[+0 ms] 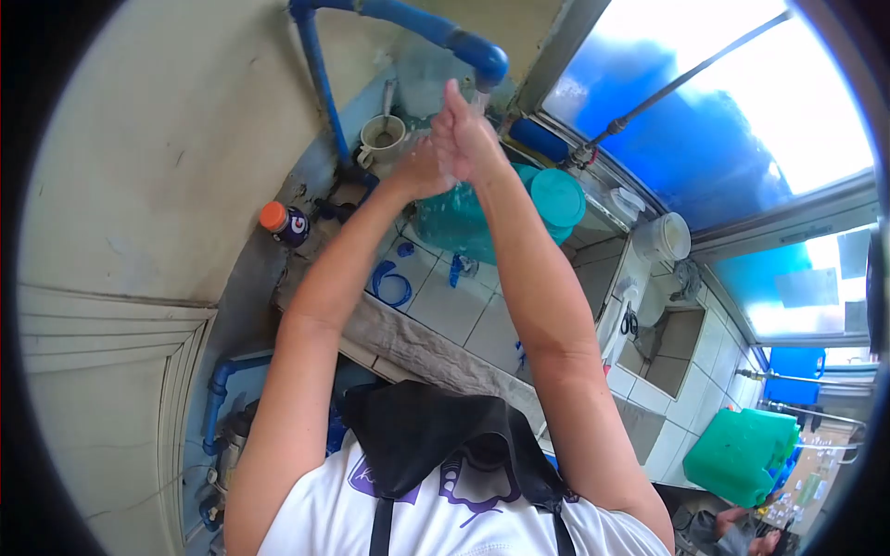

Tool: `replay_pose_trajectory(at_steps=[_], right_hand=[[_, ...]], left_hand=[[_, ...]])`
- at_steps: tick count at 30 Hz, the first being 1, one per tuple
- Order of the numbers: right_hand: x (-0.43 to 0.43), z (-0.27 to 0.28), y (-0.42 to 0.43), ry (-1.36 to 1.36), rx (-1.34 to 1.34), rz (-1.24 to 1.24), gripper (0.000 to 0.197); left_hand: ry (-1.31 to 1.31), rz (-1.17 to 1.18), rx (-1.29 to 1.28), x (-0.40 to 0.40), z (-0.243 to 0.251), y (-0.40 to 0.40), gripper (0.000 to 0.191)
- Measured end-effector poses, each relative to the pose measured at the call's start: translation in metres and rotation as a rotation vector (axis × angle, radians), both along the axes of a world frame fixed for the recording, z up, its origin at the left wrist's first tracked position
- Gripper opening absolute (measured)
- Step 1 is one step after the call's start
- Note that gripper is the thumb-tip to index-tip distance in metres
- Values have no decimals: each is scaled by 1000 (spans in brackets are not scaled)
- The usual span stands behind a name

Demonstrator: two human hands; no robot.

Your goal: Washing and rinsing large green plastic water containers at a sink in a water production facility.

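My left hand (pixel 424 170) and my right hand (pixel 469 142) are pressed together under a blue pipe spout (pixel 490 66). A stream of water (pixel 480 103) falls from the spout onto my right hand, and drops splash off below. My right thumb points up; the fingers of both hands overlap and blur, so how far they are bent is hidden. No object shows in either hand. Just below them lies a translucent teal plastic container (pixel 455 222) with a round teal top (pixel 558 197). Left of my hands stands a white mug (pixel 381 135) with a spoon handle (pixel 388 97) sticking out.
A bottle with an orange cap (pixel 274 215) stands by the left wall. Blue plastic strips (pixel 391 285) lie on the tiled surface (pixel 452 299). On the right are a white bucket (pixel 664 238), scissors (pixel 628 320), a green jerrycan (pixel 740 455) and another person's hand (pixel 765 542).
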State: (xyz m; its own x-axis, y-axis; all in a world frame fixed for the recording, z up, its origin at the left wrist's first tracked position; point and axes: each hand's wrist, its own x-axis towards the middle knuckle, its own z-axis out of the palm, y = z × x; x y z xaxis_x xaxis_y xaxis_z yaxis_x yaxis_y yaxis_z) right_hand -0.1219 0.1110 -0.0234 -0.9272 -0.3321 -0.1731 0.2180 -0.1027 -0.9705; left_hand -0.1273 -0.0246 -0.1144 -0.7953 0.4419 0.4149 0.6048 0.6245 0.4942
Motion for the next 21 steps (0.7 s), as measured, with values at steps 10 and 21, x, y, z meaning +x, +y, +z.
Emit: replay_pose_trajectory(at_steps=[10,21], right_hand=[[61,-52,40,782,1465,-34,121],[100,-57,67,603,1512,-232,122]], left_hand=[[-60,269,-241,4,-4,17,32],[-1020,337,-293,-24,57,60,62]])
